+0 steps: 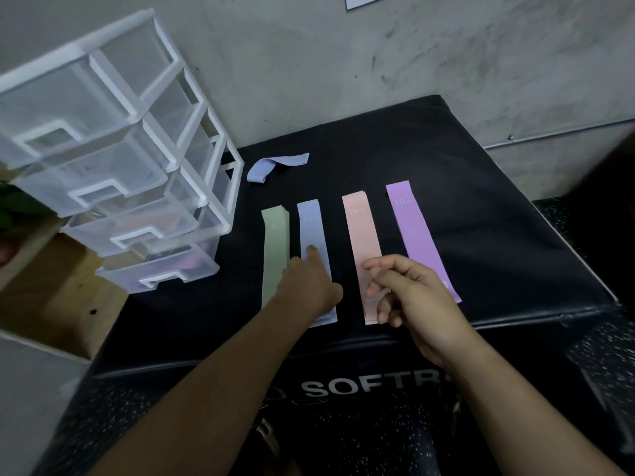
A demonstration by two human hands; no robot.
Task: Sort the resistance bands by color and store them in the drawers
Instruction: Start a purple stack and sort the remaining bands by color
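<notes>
Four flat bands lie side by side on the black padded box (481, 235): a green band (274, 259), a blue band (312, 228), a pink band (360, 235) and a purple band (415, 231). A second blue band (275, 165) lies crumpled behind them. My left hand (309, 286) rests on the flat blue band with one finger stretched along it. Hovering over the near end of the pink band, my right hand (409, 297) has loosely curled fingers and holds nothing. The clear drawer unit (113, 159) stands at the left with its drawers pulled out.
The lower drawers (161, 266) hold faint pink and purple shapes. A wooden box (51, 297) sits under the drawer unit at the left. A concrete wall (378, 63) rises behind the box, and speckled rubber flooring (601, 355) lies to the right.
</notes>
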